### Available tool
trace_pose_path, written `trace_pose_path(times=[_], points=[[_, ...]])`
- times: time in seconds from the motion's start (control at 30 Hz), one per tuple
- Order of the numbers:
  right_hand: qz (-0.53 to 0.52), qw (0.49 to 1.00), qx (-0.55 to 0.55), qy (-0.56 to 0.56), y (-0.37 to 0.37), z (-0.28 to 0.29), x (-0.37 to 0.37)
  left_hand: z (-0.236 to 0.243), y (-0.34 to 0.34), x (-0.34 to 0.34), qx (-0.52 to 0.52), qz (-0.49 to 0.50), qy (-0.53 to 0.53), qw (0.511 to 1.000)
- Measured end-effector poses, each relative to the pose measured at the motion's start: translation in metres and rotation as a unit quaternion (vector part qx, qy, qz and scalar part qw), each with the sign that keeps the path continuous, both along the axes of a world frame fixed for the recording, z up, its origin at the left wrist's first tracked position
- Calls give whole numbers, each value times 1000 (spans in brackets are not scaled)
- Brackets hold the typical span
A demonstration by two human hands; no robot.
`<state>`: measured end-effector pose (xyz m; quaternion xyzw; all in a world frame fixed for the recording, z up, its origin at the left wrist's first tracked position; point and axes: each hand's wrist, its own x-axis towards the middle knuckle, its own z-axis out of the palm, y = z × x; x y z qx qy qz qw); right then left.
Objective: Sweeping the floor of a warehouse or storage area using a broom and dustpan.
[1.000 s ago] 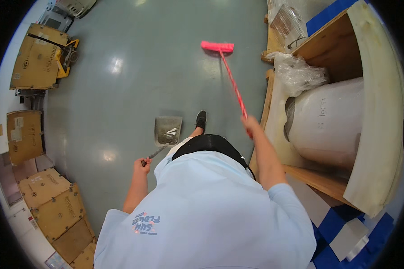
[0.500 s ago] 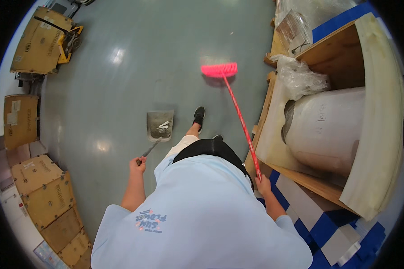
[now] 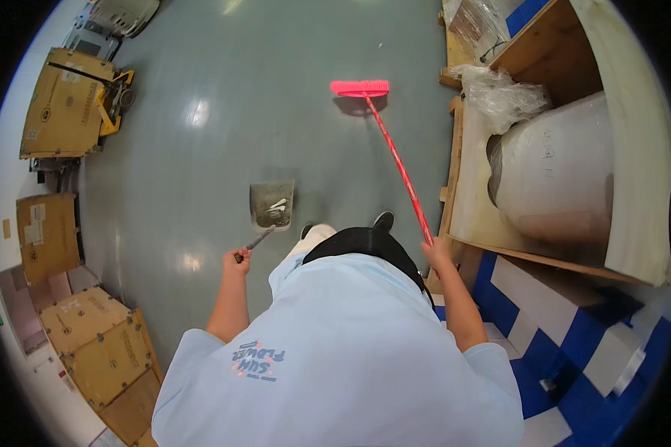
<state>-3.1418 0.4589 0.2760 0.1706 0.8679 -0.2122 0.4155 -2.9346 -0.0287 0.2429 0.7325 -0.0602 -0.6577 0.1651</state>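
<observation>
My left hand [image 3: 237, 261] is closed round the grey handle of a dustpan [image 3: 259, 195]. The pan hangs low over the floor, ahead and to my left, with some white scraps [image 3: 277, 205] lying in it. In my right hand [image 3: 438, 252] is the red striped stick of a broom [image 3: 401, 165], fingers wrapped round its upper part. The broom's pink bristle head [image 3: 359, 89] is far ahead of me, with a shadow just below it; whether it touches the floor I cannot tell.
An open wooden crate [image 3: 455, 186] with a large wrapped cylinder [image 3: 555, 167] stands close on my right. Cardboard boxes [image 3: 48, 238] line the left wall, with a yellow pallet jack [image 3: 112, 104] among them. A small white speck [image 3: 381, 45] lies on the grey floor [image 3: 201, 156].
The broom head has moved farther ahead, and my right hand has come forward with the stick. The crate and boxes have shifted in view. The dustpan stays in my left hand.
</observation>
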Motion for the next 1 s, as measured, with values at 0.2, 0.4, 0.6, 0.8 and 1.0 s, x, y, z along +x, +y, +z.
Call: trace_pose_path(times=[0.2, 0.4, 0.6, 0.8, 1.0], points=[[71, 992, 7, 108, 23, 44, 146, -11, -69, 31, -9, -9, 47, 999], [107, 983, 148, 3, 29, 142, 318, -1, -121, 73, -2, -16, 77, 997], [149, 975, 166, -11, -24, 135, 369, -25, -155, 106, -4, -50, 58, 997], [151, 980, 118, -46, -62, 45, 342, -44, -176, 138, 33, -51, 5, 998], [149, 988, 33, -1, -131, -24, 227, -42, -185, 135, 0, -26, 32, 999]])
